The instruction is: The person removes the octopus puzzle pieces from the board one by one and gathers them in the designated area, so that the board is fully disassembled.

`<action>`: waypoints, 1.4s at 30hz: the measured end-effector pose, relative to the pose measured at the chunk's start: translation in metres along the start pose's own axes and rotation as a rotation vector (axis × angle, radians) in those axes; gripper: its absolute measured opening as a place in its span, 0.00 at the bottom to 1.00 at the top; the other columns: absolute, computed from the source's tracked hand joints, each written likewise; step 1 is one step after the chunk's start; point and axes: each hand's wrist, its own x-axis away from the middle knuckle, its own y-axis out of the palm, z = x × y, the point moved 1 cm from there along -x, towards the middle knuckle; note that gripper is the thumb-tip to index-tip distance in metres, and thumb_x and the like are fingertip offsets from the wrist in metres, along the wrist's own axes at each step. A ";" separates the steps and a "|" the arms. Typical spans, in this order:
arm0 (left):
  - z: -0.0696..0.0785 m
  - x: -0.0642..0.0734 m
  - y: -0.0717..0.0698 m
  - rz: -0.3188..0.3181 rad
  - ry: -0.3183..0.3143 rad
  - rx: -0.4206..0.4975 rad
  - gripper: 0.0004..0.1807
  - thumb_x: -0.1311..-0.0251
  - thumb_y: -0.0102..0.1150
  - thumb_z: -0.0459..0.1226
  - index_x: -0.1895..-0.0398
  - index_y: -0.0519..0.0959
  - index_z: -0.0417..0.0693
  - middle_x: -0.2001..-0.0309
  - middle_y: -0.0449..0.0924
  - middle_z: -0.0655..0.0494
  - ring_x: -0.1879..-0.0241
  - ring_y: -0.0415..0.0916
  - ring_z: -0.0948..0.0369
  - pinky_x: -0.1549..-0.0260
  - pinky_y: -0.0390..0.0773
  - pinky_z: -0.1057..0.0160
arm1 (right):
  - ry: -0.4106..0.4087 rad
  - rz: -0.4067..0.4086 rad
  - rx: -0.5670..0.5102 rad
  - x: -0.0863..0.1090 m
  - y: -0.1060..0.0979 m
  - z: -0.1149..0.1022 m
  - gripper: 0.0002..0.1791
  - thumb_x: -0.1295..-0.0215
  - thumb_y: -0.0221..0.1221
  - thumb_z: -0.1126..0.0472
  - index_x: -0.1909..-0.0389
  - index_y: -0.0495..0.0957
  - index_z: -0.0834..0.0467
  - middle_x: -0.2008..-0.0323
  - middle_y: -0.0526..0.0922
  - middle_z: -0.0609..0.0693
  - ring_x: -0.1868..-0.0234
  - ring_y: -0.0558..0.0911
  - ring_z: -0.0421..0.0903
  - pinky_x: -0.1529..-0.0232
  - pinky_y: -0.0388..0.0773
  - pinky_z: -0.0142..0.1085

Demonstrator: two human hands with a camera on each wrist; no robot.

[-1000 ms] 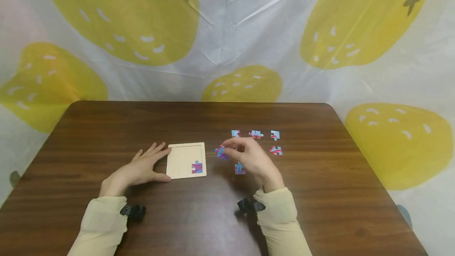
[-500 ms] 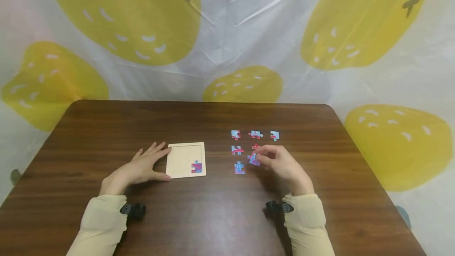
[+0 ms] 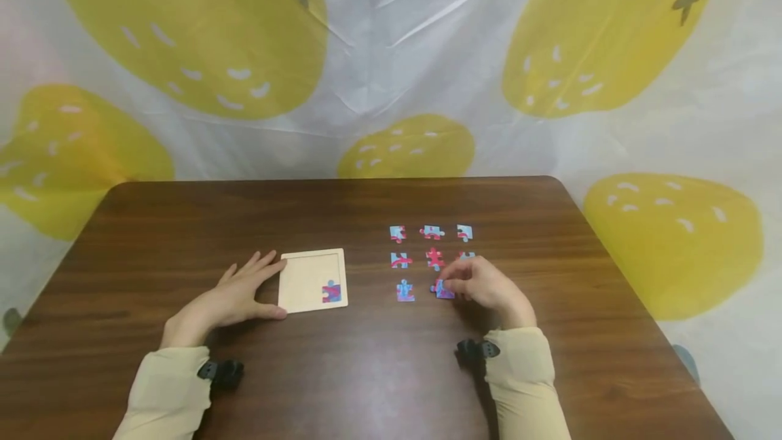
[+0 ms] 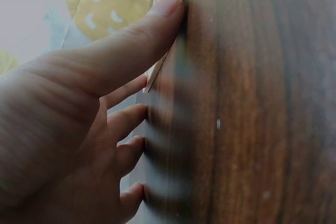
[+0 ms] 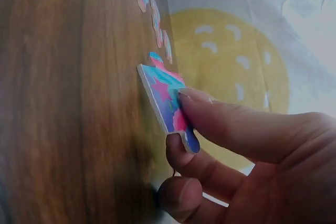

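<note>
My right hand (image 3: 491, 288) pinches a blue-purple jigsaw piece (image 5: 163, 95) between thumb and fingers; it is tilted close over the table in the right wrist view. In the head view this piece is at the front of the loose pieces, right of a blue piece (image 3: 405, 291) and in front of a red piece (image 3: 435, 259). My left hand (image 3: 222, 301), fingers spread, touches the left side of a square wooden puzzle tray (image 3: 302, 284) with thumb (image 4: 170, 4) and forefinger. One purple piece (image 3: 332, 291) lies in the tray's front right corner.
Behind my right hand, a back row holds a left piece (image 3: 398, 233), a middle piece (image 3: 432, 231) and a right piece (image 3: 465, 232). Another piece (image 3: 400, 261) lies left of the red one; one (image 3: 466, 256) is partly hidden by my fingers. A patterned curtain (image 3: 366, 53) hangs behind the brown table (image 3: 342, 372).
My right hand has carried the jigsaw piece from beside the tray rightward, then toward the front of the loose pieces. My left hand stays at the tray. The head view has shifted slightly.
</note>
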 end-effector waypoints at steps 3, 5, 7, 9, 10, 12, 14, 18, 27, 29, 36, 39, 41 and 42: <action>0.000 0.000 -0.001 0.005 0.000 0.004 0.53 0.49 0.70 0.57 0.25 0.58 0.42 0.25 0.45 0.35 0.27 0.35 0.36 0.36 0.32 0.31 | 0.000 0.008 0.002 -0.002 0.002 0.001 0.06 0.37 0.62 0.68 0.61 0.85 0.59 0.75 0.77 0.48 0.77 0.73 0.45 0.73 0.73 0.38; 0.000 0.001 -0.001 0.007 -0.002 0.006 0.53 0.49 0.70 0.56 0.25 0.58 0.42 0.25 0.44 0.35 0.27 0.35 0.36 0.36 0.32 0.31 | 0.002 0.024 0.002 -0.003 0.003 0.001 0.05 0.38 0.63 0.68 0.62 0.85 0.59 0.76 0.77 0.48 0.78 0.73 0.44 0.74 0.72 0.37; -0.001 0.000 0.000 0.006 -0.006 0.005 0.53 0.49 0.70 0.57 0.25 0.58 0.42 0.25 0.44 0.35 0.26 0.35 0.36 0.36 0.32 0.31 | 0.011 0.050 0.012 -0.004 0.005 0.000 0.05 0.39 0.64 0.68 0.63 0.84 0.59 0.77 0.76 0.47 0.78 0.72 0.44 0.73 0.72 0.37; -0.001 0.000 0.001 0.003 -0.010 0.001 0.53 0.49 0.70 0.57 0.25 0.58 0.43 0.25 0.44 0.36 0.26 0.35 0.37 0.36 0.32 0.31 | 0.018 0.072 0.028 -0.005 0.006 -0.002 0.04 0.39 0.65 0.68 0.64 0.84 0.58 0.77 0.76 0.47 0.76 0.73 0.43 0.72 0.71 0.36; -0.001 -0.001 0.001 0.002 -0.011 -0.001 0.53 0.49 0.70 0.57 0.25 0.58 0.43 0.24 0.44 0.36 0.26 0.35 0.37 0.36 0.32 0.31 | 0.022 0.080 0.037 -0.005 0.007 -0.003 0.03 0.40 0.65 0.67 0.65 0.84 0.58 0.77 0.76 0.47 0.75 0.73 0.43 0.71 0.71 0.36; -0.001 -0.002 0.001 -0.001 -0.011 -0.004 0.53 0.49 0.69 0.57 0.25 0.57 0.43 0.24 0.44 0.36 0.26 0.35 0.37 0.36 0.32 0.31 | 0.031 0.095 0.057 -0.005 0.008 -0.004 0.03 0.41 0.66 0.67 0.66 0.83 0.58 0.77 0.76 0.47 0.73 0.73 0.44 0.69 0.70 0.37; 0.000 -0.002 0.001 -0.006 -0.012 -0.004 0.53 0.48 0.69 0.57 0.25 0.57 0.43 0.24 0.44 0.36 0.26 0.34 0.37 0.36 0.31 0.31 | 0.041 0.102 0.071 -0.006 0.010 -0.006 0.03 0.41 0.66 0.66 0.67 0.82 0.59 0.77 0.76 0.48 0.73 0.73 0.44 0.69 0.70 0.37; 0.001 -0.003 0.000 -0.015 -0.020 -0.006 0.53 0.48 0.69 0.58 0.25 0.57 0.43 0.24 0.44 0.36 0.26 0.34 0.37 0.36 0.31 0.32 | 0.074 0.128 0.103 -0.007 0.011 -0.006 0.05 0.41 0.67 0.65 0.67 0.80 0.58 0.76 0.77 0.49 0.74 0.75 0.44 0.70 0.71 0.38; -0.001 -0.002 0.001 -0.013 -0.032 0.000 0.53 0.49 0.69 0.58 0.25 0.57 0.43 0.24 0.44 0.36 0.26 0.34 0.37 0.36 0.30 0.32 | 0.131 0.161 0.071 -0.006 0.007 -0.009 0.12 0.31 0.59 0.54 0.58 0.78 0.60 0.77 0.78 0.52 0.78 0.76 0.46 0.73 0.72 0.38; -0.001 -0.002 0.001 -0.014 -0.032 0.002 0.53 0.49 0.69 0.58 0.25 0.57 0.43 0.24 0.44 0.36 0.26 0.34 0.37 0.36 0.30 0.32 | 0.114 0.167 0.055 -0.005 0.005 -0.011 0.12 0.30 0.59 0.54 0.57 0.77 0.60 0.77 0.78 0.53 0.78 0.77 0.47 0.73 0.72 0.38; -0.001 -0.003 0.001 -0.017 -0.030 0.000 0.54 0.49 0.69 0.58 0.25 0.57 0.43 0.24 0.44 0.36 0.26 0.34 0.37 0.36 0.31 0.32 | 0.026 0.204 0.053 -0.001 0.005 -0.029 0.12 0.30 0.59 0.55 0.53 0.79 0.57 0.66 0.82 0.53 0.68 0.81 0.49 0.65 0.76 0.41; -0.001 -0.003 0.001 -0.017 -0.032 -0.002 0.54 0.49 0.69 0.58 0.25 0.57 0.43 0.24 0.44 0.36 0.26 0.34 0.37 0.36 0.31 0.32 | -0.025 0.220 0.062 -0.002 0.013 -0.042 0.10 0.31 0.60 0.55 0.54 0.79 0.55 0.63 0.83 0.50 0.63 0.81 0.48 0.62 0.76 0.42; 0.000 -0.002 0.001 -0.015 -0.033 -0.003 0.54 0.49 0.69 0.58 0.25 0.57 0.43 0.24 0.44 0.36 0.26 0.34 0.37 0.36 0.31 0.32 | -0.057 0.226 0.082 -0.004 0.020 -0.052 0.10 0.32 0.61 0.56 0.54 0.80 0.54 0.62 0.83 0.48 0.60 0.80 0.47 0.60 0.76 0.43; 0.000 -0.002 0.001 -0.015 -0.036 -0.003 0.54 0.49 0.69 0.58 0.25 0.57 0.43 0.24 0.44 0.36 0.26 0.35 0.37 0.36 0.31 0.32 | -0.066 0.223 0.072 -0.005 0.024 -0.057 0.10 0.33 0.62 0.56 0.54 0.80 0.54 0.61 0.83 0.47 0.60 0.81 0.46 0.59 0.76 0.43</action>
